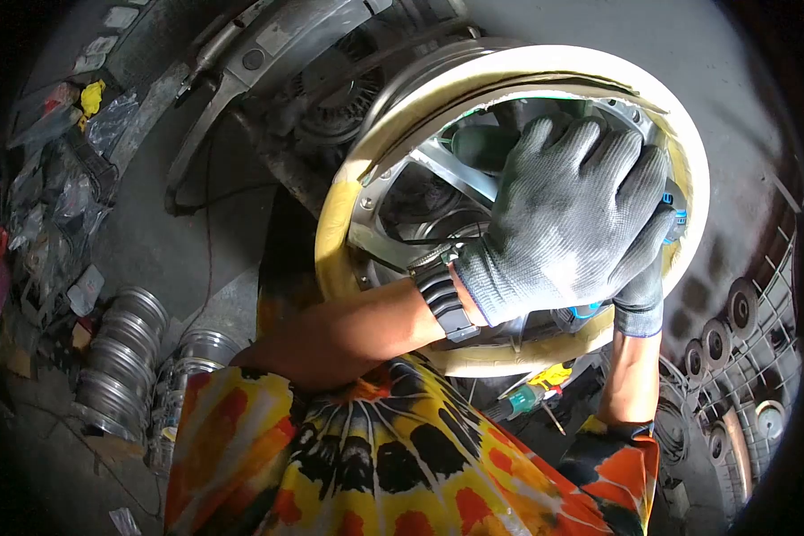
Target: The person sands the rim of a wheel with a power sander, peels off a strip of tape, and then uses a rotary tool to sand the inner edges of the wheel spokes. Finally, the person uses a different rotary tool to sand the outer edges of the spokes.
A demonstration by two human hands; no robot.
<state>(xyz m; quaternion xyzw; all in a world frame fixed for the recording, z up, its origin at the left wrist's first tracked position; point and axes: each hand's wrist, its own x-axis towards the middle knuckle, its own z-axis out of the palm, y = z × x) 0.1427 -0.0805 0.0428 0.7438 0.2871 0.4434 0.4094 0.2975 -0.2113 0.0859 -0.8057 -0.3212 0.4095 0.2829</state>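
A wheel rim stands tilted in front of me, its outer edge wrapped in yellowish masking tape. My left hand, in a grey knit glove, reaches across the rim with its fingers bent over a black and blue power tool. A dark rounded piece shows beyond its knuckles. My right hand, gloved too, is closed round the tool beneath and beside the left; its fingers are mostly hidden. More blue of the tool shows below the left hand. Which kind of power tool it is, I cannot tell.
A machine with a curved metal arm stands behind the wheel. Stacked metal rims are at lower left, plastic bags and clutter at far left. Discs hang on a wire rack at right. A green-handled tool lies below the wheel.
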